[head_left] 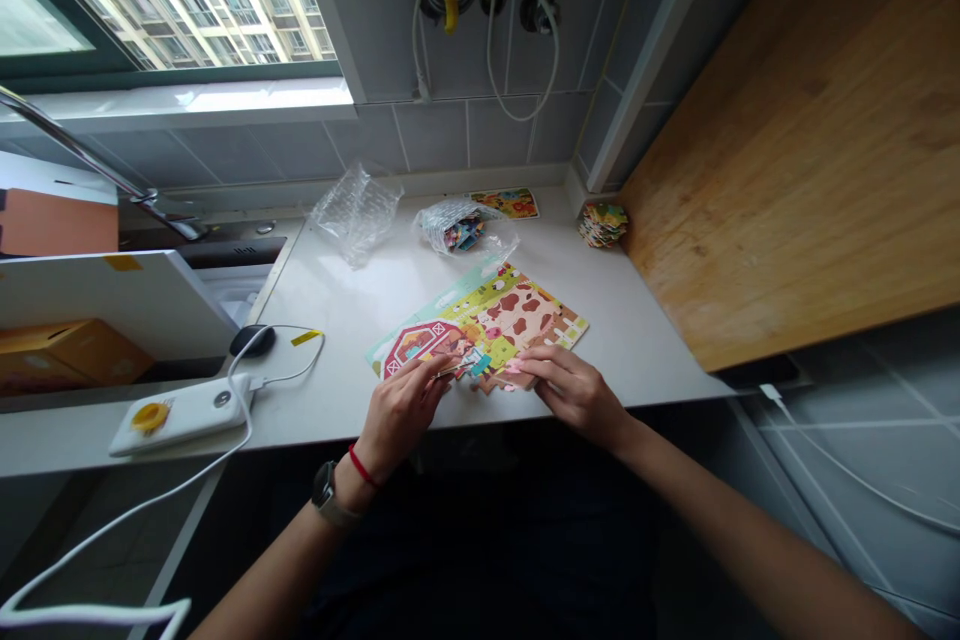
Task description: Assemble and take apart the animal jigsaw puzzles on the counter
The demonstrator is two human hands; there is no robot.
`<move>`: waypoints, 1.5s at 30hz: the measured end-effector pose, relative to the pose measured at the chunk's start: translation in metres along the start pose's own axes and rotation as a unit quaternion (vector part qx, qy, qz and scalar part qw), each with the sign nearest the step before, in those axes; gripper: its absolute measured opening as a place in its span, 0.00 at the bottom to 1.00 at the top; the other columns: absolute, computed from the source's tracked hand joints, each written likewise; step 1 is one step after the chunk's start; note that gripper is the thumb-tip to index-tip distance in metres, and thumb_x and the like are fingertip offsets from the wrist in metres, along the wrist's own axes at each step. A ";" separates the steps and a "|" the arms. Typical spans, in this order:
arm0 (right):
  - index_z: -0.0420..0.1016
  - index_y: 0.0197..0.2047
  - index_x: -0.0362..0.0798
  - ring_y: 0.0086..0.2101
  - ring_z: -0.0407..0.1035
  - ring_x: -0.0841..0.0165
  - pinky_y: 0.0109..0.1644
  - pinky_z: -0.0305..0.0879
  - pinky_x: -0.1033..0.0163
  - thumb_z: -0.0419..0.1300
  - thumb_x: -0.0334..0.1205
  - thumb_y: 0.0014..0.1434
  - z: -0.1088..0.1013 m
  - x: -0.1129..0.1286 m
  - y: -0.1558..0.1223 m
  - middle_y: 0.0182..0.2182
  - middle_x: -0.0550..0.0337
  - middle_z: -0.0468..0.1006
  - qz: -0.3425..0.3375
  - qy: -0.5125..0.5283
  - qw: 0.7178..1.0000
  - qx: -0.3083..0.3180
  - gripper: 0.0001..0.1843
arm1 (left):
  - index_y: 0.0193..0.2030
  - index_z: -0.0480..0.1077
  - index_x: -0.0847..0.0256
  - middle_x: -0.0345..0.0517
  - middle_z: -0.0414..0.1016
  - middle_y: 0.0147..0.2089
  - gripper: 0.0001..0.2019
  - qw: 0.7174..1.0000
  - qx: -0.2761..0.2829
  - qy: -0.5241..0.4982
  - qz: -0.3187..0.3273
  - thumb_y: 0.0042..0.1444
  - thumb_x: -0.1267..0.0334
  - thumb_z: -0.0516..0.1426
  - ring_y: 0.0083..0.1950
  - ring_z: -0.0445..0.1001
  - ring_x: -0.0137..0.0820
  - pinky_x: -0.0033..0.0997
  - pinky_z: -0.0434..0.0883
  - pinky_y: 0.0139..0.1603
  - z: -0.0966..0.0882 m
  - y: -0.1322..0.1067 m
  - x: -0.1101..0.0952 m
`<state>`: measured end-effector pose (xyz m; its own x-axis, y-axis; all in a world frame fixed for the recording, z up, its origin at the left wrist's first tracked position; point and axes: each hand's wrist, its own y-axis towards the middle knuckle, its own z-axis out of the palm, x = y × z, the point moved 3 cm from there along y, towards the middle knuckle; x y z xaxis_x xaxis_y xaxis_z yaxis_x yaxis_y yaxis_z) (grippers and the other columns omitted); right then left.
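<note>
A partly assembled jigsaw puzzle with a red barn and a spotted cow lies on the white countertop near its front edge. My left hand, with a red cord and a watch at the wrist, is closed at the puzzle's lower edge, pinching a small puzzle piece. Fingers of my right hand bend down onto the puzzle's lower right part, beside the pink and brown pieces; its fingertips are partly hidden, and whether they grip a piece is unclear.
Behind the puzzle lie crumpled bubble wrap, a bubble-wrap bag with pieces and a picture card. A stack of pieces stands by the wooden panel. At left are a white power bank with a cable and the sink.
</note>
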<state>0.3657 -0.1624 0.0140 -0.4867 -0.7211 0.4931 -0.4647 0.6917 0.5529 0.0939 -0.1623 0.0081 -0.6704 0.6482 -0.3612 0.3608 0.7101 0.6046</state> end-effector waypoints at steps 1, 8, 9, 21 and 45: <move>0.76 0.60 0.53 0.53 0.76 0.61 0.56 0.78 0.54 0.56 0.29 0.71 -0.004 -0.004 -0.002 0.52 0.49 0.80 0.016 -0.004 1.000 -0.015 0.19 | 0.57 0.74 0.58 0.47 0.86 0.46 0.11 1.000 -0.007 -0.007 -0.004 0.70 0.67 0.60 0.45 0.85 0.35 0.31 0.82 0.46 -0.001 0.001 0.000; 0.81 0.57 0.53 0.49 0.77 0.59 0.52 0.79 0.53 0.60 0.30 0.68 -0.020 -0.019 -0.006 0.50 0.48 0.80 -0.015 -0.138 0.987 0.085 0.17 | 0.58 0.77 0.55 0.48 0.85 0.54 0.13 0.996 0.064 -0.030 0.062 0.71 0.69 0.56 0.54 0.83 0.37 0.40 0.82 0.55 0.013 0.019 -0.010; 0.81 0.56 0.52 0.49 0.77 0.59 0.51 0.79 0.55 0.61 0.31 0.68 -0.021 -0.019 -0.004 0.50 0.49 0.80 -0.023 -0.148 0.983 0.106 0.16 | 0.57 0.78 0.55 0.48 0.84 0.55 0.13 0.993 0.089 -0.030 0.074 0.72 0.67 0.56 0.55 0.83 0.38 0.42 0.82 0.56 0.019 0.020 -0.011; 0.80 0.50 0.42 0.43 0.78 0.61 0.44 0.76 0.59 0.55 0.28 0.71 -0.021 -0.021 0.017 0.44 0.48 0.83 -0.189 -0.270 0.920 0.209 0.12 | 0.59 0.75 0.60 0.53 0.82 0.58 0.13 0.958 0.210 -0.012 0.197 0.73 0.62 0.54 0.55 0.81 0.41 0.46 0.80 0.57 0.027 0.037 -0.007; 0.76 0.61 0.50 0.55 0.76 0.56 0.56 0.79 0.54 0.56 0.29 0.69 -0.004 -0.053 0.013 0.51 0.48 0.81 -0.033 -0.144 0.986 0.077 0.21 | 0.62 0.70 0.59 0.51 0.85 0.50 0.20 0.989 0.038 0.016 0.142 0.65 0.74 0.55 0.45 0.86 0.35 0.31 0.81 0.45 0.033 0.034 0.006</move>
<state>0.3883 -0.1158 -0.0022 -0.6311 -0.7388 0.2364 -0.5985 0.6577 0.4575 0.1231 -0.1251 0.0028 -0.5550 0.8161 -0.1607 0.5844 0.5201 0.6229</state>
